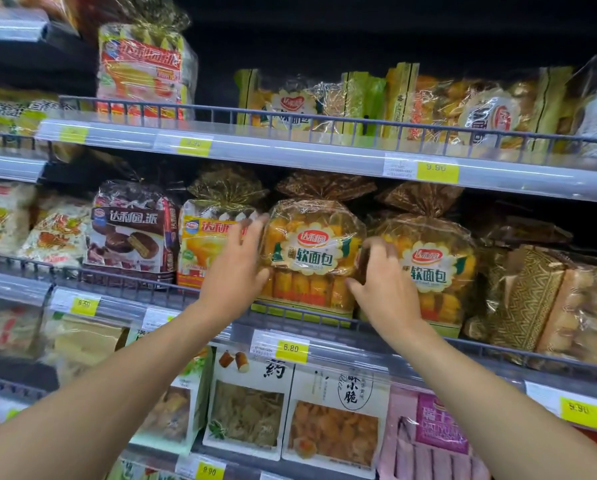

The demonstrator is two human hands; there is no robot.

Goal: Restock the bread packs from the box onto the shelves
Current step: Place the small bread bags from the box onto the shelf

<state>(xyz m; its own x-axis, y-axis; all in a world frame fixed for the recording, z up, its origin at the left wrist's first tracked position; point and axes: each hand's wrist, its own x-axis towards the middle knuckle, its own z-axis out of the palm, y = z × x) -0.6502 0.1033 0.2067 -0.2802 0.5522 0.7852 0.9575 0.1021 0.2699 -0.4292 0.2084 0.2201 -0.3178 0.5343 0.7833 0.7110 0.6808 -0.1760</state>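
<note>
Left to right: my left hand [236, 268] lies flat against the left side of the bread pack [312, 252], fingers straight and spread. The bread pack stands upright on the middle shelf [352, 344], behind the rail [151, 289]. My right hand [385, 282] has its fingers curled round the pack's right edge. A matching pack [432, 268] stands just beside. Judgement: this pack is all but seated. The box is out of view, so I cannot tell how much stock remains.

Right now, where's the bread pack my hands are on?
In the head view the bread pack stands centre on the middle shelf between your left hand and right hand, yellow pie pack left of it, matching pack right.
</note>
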